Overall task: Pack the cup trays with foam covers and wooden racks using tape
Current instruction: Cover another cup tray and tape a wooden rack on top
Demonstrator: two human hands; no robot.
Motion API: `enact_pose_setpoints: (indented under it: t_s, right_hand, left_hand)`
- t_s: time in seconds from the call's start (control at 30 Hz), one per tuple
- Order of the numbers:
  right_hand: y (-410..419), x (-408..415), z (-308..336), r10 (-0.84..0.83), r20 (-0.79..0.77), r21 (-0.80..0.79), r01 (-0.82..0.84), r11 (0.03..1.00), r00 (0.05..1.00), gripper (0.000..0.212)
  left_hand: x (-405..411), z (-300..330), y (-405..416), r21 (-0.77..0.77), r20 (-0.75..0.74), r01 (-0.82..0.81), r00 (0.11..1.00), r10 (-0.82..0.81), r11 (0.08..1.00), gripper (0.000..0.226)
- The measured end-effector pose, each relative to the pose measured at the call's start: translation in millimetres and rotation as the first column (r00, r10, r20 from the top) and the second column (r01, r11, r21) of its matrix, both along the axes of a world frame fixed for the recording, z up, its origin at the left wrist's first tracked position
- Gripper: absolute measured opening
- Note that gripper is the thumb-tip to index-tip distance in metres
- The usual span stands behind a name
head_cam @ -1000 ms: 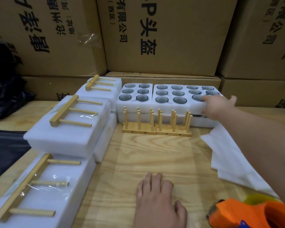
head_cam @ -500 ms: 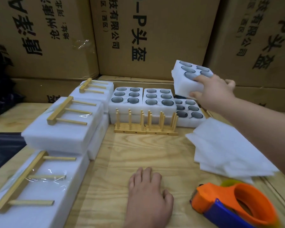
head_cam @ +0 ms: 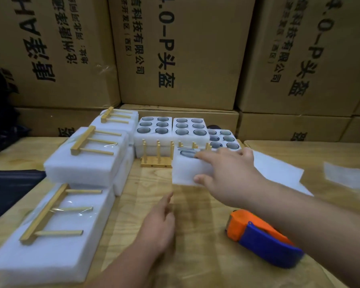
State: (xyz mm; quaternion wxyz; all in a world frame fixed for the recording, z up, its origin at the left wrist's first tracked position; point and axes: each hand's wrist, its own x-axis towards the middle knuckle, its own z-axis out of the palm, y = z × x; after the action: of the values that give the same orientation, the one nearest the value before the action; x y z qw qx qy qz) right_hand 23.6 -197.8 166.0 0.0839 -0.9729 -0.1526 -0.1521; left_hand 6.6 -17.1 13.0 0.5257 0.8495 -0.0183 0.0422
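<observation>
2 hands, 4 cup trays, 3 packed

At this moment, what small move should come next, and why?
Probably set the tray flat on the table near the left hand. The right hand grips it and it looks just above the wood, with foam sheets and tape dispenser close by.

four cup trays, three taped packs, one tape dispenser

White foam cup tray, level above table
</observation>
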Motion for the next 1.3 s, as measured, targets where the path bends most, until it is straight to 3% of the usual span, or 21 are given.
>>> enact_pose_setpoints:
  t_s: [0.03, 0.07, 0.13, 0.2, 0.3, 0.37, 0.4, 0.47, 0.6, 0.73, 0.87, 0.97, 1.07, 1.17, 1.23, 1.3]
  right_hand:
    - [4, -6, -5, 0.008, -0.004, 0.000, -0.008, 1.000, 1.000, 0.046]
    - [8, -11, -9, 0.016, -0.001, -0.006, -0.016, 1.000, 1.000, 0.045]
    - [18, -20, -20, 0.036, 0.017, -0.034, -0.035, 0.999, 0.999, 0.045]
    - [29, -30, -34, 0.059, 0.042, -0.087, -0.055, 0.995, 0.997, 0.043]
    - [46, -46, -60, 0.106, 0.105, -0.138, -0.091, 0.986, 0.989, 0.036]
    - [54, -58, -78, 0.126, 0.121, -0.158, -0.106, 0.982, 0.985, 0.033]
    - [57, -63, -87, 0.125, 0.120, -0.161, -0.105, 0.981, 0.985, 0.034]
    - [61, -71, -105, 0.112, 0.104, -0.124, -0.098, 0.987, 0.988, 0.043]
    - [52, -75, -140, 0.173, 0.222, -0.002, -0.176, 0.984, 0.960, 0.056]
    - [30, -71, -160, 0.143, 0.299, 0.207, -0.211, 0.955, 0.944, 0.056]
    - [28, -71, -163, 0.076, 0.147, 0.420, -0.132, 0.898, 0.986, 0.050]
    - [24, -66, -163, 0.083, -0.006, 0.545, -0.066, 0.836, 0.997, 0.066]
    - [19, -60, -163, 0.141, -0.131, 0.703, -0.008, 0.711, 0.981, 0.078]
    - [17, -54, -163, 0.148, -0.226, 0.814, 0.103, 0.571, 0.963, 0.083]
    - [17, -52, -163, 0.124, -0.232, 0.812, 0.121, 0.572, 0.965, 0.080]
    - [18, -51, -163, 0.104, -0.220, 0.796, 0.116, 0.595, 0.970, 0.077]
  left_hand:
    - [0, -6, 13, 0.265, 0.045, -0.031, 0.999, 0.020, 0.964, 0.048]
    - [-1, -10, 25, 0.494, 0.026, -0.054, 0.999, 0.048, 0.868, 0.051]
    - [-6, -21, 40, 0.680, -0.006, -0.068, 0.995, 0.098, 0.730, 0.056]
    - [-11, -26, 43, 0.642, -0.028, -0.091, 0.989, 0.143, 0.761, 0.056]
    - [-11, -25, 48, 0.464, 0.090, -0.210, 0.978, 0.190, 0.860, 0.051]
    - [-12, -21, 56, 0.130, 0.067, -0.212, 0.976, 0.205, 0.969, 0.050]
    - [-13, -18, 58, -0.092, 0.045, -0.204, 0.977, 0.209, 0.975, 0.052]
    - [-12, -20, 62, -0.339, 0.053, -0.169, 0.979, 0.198, 0.925, 0.053]
    - [-11, -19, 63, -0.234, 0.135, -0.067, 0.986, 0.101, 0.970, 0.055]
    - [-11, -16, 60, -0.230, 0.115, -0.077, 0.988, 0.105, 0.970, 0.048]
    - [-13, -15, 59, -0.293, 0.071, -0.071, 0.993, 0.096, 0.953, 0.046]
    - [-18, -5, 56, -0.326, 0.029, -0.053, 0.997, 0.066, 0.944, 0.042]
    - [-27, -2, 61, -0.232, 0.036, -0.028, 0.999, 0.037, 0.972, 0.042]
    - [-29, -8, 70, -0.284, -0.049, -0.034, 0.999, 0.021, 0.958, 0.035]
    - [-26, -3, 66, -0.276, -0.087, -0.040, 0.996, 0.017, 0.960, 0.037]
    - [-16, 13, 56, -0.221, -0.049, -0.125, 0.992, 0.117, 0.967, 0.030]
